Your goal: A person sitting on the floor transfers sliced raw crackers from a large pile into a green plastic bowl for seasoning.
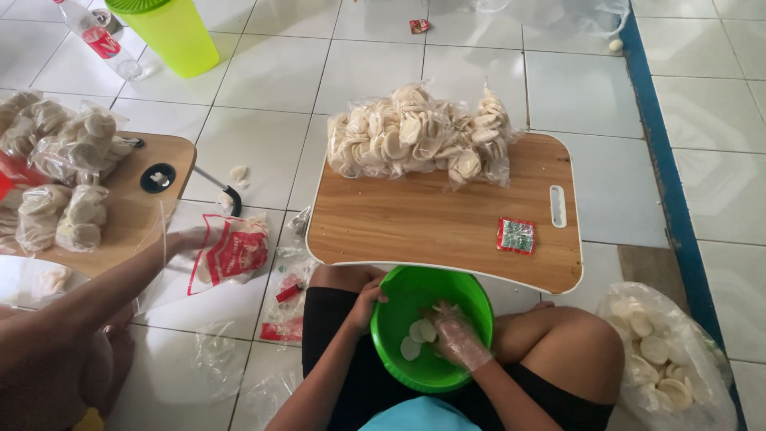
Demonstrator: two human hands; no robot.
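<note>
Green plastic bowl point(435, 327) sits in the person's lap at lower centre, below the wooden lap tray point(431, 219). Their left hand point(365, 305) grips the bowl's rim, fingers curled over it. Their right hand point(459, 339), in a clear glove, reaches inside, fingers loosely bent over pale round crackers point(419, 337); whether it pinches one I cannot tell.

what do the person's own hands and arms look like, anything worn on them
The right hand wears a thin, clear, crinkled plastic glove that ends near the wrist. The left hand is bare, with no glove. Both forearms are uncovered: no sleeves, watch or bands show.
</note>
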